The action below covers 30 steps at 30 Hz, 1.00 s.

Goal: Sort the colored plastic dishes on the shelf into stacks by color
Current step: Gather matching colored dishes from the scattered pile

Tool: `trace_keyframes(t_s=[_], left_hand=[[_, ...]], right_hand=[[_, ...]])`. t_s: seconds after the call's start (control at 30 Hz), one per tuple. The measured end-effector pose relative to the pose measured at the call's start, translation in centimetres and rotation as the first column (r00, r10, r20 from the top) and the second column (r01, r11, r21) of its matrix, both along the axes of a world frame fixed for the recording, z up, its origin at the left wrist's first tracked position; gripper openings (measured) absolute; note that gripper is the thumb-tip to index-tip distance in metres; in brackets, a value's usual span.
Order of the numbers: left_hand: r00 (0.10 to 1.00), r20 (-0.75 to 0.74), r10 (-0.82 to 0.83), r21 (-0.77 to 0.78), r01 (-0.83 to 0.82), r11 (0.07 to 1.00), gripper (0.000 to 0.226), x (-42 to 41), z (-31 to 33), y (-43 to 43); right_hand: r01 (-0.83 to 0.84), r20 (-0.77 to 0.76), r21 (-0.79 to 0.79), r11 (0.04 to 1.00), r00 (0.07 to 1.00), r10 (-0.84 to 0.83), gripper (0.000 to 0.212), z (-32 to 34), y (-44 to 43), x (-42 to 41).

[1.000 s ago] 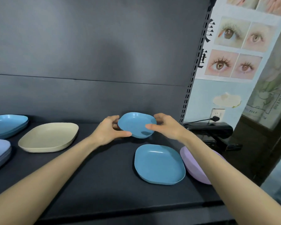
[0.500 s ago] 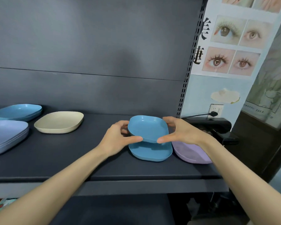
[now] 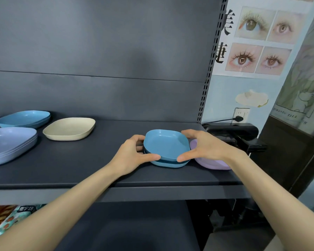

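1. Pinching opposite rims of the small blue dish point(image 3: 166, 144) with left grip point(image 3: 132, 154) and right grip point(image 3: 205, 147), thumbs in front.
2. Lowering it, apparently, onto the lower blue dish point(image 3: 168, 163) on the shelf point(image 3: 98, 160); impossible to tell whether they touch.
3. Seemingly sorted: blue stack point(image 3: 24, 118) and lavender stack point(image 3: 9, 144) at far left.
4. Probably left: beige dish point(image 3: 69, 128), purple dish point(image 3: 212, 163), merging the blues.

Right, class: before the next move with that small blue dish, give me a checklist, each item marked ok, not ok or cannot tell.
1. Grip of left hand and right hand on the upper blue dish: ok.
2. Colour match with the lower blue dish: ok.
3. Upper dish seated flush in it: cannot tell.
4. Gap to the purple dish: cannot tell; right hand hides it.
5. Top of the blue stack, far left, bare: ok.
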<state>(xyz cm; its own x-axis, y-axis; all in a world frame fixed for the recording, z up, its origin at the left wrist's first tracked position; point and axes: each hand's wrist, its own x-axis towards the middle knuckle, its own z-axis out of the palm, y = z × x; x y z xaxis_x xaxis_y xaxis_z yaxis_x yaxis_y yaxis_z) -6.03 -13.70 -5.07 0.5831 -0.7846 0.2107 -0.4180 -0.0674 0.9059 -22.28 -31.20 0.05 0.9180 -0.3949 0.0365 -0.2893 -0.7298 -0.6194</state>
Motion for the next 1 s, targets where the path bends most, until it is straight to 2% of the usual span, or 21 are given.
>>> trace_keyframes(t_s=[0.1,0.23,0.5,0.67,0.8,0.9,1.0], left_hand=[[0.999,-0.031,-0.021,-0.012,0.02,1.0,0.058,-0.4,-0.2,0.3],[0.999,-0.029,-0.039,0.014,0.039,0.999,0.063,-0.4,-0.4,0.9],[1.0,0.026,0.005,0.015,-0.006,1.0,0.059,0.5,0.0,2.6],[0.999,0.034,0.037,0.017,-0.038,0.999,0.054,2.8,0.2,4.8],[0.996,0.084,0.04,0.077,-0.047,0.996,0.059,4.7,0.3,6.5],[0.993,0.104,0.058,0.093,-0.068,0.993,0.062,5.7,0.0,7.0],[0.991,0.113,0.073,0.137,-0.088,0.987,0.082,5.9,-0.3,6.8]], right_hand=[[-0.014,-0.007,0.026,1.0,1.0,0.015,0.063,-0.2,0.2,-0.3],[-0.034,0.01,0.135,0.99,0.999,0.033,0.061,-0.7,0.5,-0.4],[-0.046,-0.007,0.068,0.997,0.999,0.047,0.068,-0.9,1.6,1.5],[-0.03,0.005,0.033,0.999,1.0,0.03,0.081,-1.7,3.5,4.4],[-0.004,0.047,0.124,0.992,0.999,-0.002,0.108,-2.9,5.1,5.9],[-0.004,0.112,0.194,0.981,0.994,-0.018,0.12,-4.3,5.7,6.2],[0.017,0.183,0.247,0.969,0.981,-0.063,0.125,-4.8,6.2,6.2]])
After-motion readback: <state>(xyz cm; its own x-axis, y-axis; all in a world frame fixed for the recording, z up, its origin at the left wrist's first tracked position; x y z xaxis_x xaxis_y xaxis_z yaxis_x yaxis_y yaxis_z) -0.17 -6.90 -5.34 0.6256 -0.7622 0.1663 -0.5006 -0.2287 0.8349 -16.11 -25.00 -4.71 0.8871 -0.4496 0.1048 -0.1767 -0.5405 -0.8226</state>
